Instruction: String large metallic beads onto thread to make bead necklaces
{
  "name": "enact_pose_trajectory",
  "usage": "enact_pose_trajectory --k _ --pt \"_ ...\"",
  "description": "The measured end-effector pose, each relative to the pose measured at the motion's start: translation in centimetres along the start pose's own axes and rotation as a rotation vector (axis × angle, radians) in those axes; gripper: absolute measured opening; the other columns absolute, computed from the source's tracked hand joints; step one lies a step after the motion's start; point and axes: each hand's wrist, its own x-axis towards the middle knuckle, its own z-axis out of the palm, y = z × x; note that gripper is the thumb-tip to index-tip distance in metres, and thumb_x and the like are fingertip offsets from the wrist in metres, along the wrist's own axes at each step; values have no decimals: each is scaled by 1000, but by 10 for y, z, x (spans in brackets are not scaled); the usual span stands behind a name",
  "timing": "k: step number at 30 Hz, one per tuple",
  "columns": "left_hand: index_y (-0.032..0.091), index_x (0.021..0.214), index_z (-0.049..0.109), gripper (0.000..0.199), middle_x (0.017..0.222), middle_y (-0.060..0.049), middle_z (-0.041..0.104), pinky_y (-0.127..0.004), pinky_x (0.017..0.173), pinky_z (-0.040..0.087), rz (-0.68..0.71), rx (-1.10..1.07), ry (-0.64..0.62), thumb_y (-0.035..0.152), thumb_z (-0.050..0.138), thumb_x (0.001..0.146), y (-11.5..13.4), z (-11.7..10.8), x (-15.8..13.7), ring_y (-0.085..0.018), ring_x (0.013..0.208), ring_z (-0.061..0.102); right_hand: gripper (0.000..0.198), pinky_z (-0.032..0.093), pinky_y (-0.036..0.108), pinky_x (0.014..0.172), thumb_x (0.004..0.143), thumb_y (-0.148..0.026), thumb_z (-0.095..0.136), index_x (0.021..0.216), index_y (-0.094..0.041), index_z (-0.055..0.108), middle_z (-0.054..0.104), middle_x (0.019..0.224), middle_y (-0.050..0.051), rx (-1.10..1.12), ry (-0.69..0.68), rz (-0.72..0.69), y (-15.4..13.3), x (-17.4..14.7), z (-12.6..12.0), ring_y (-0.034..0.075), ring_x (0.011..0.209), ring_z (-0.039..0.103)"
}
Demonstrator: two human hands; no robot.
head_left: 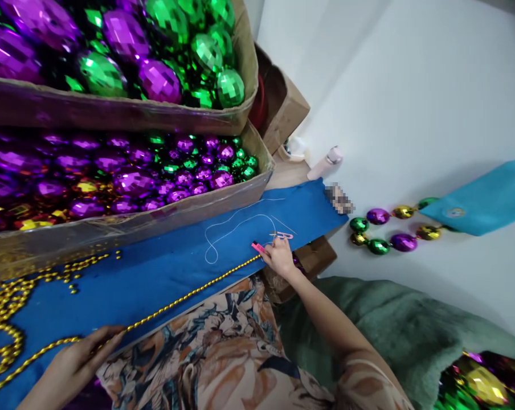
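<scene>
A strand of gold beads runs taut across the blue cloth between my two hands. My left hand pinches it near the table's front edge, and a loose length trails off to the lower left. My right hand is closed at the strand's other end. A small pink piece with a dark tip sticks out by its fingers; I cannot tell whether it is held. Just beyond that hand is a pink loop-shaped tool, its kind unclear. White thread lies curled on the cloth.
Two stacked cardboard boxes of purple and green faceted beads stand along the left. More gold strands lie at far left. A pale pink bottle stands at the back. A large-bead necklace hangs on the right by a teal piece.
</scene>
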Motion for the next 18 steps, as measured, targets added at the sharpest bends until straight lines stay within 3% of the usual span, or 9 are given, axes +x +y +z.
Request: enact_pose_trajectory --k 6,18 --pt "53 64 71 17 77 12 74 -40 62 59 -135 -189 -15 56 59 53 -2 2 -3 -36 81 71 27 21 47 105 87 -42 57 93 -19 70 57 95 11 -13 -33 5 -2 -8 7 24 96 48" --pt "56 77 69 17 82 14 74 -39 63 59 -79 -221 -33 59 59 63 -39 24 -8 -33 81 71 27 20 46 104 89 -42 55 97 -22 70 57 99 10 -25 -97 38 -1 -6 10 23 95 47"
